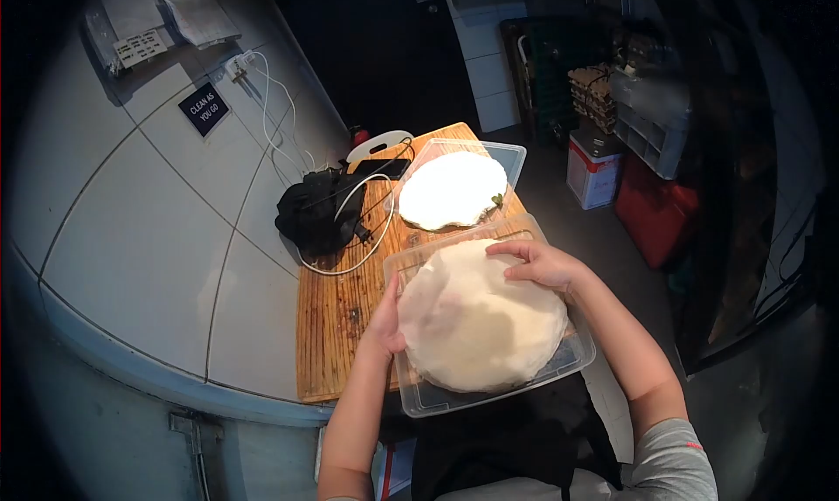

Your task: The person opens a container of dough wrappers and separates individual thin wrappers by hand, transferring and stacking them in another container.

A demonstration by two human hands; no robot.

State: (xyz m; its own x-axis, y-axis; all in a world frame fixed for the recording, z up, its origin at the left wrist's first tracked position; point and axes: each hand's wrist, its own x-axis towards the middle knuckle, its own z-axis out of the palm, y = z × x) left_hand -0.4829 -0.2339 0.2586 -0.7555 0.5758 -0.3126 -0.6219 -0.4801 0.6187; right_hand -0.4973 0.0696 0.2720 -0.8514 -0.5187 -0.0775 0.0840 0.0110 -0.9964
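Centrally, a broad, roughly round, cream-white sheet-like piece (485, 326) with an uneven edge and duller patches lies in a clear rectangular plastic tray (426, 402). Left hand (387, 319) grips the tray's side, thumb by the piece; right hand (535, 267), fingers slightly parted, rests on its upper edge. Just beyond: brightly lit white round piece (450, 189), green bit at its rim.

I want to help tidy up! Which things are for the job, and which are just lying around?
For the job:
- pale round, touched by the right hand
- clear tray under it
- probably the white round behind

Seemingly just lying around:
- black bag
- white cable
- red box
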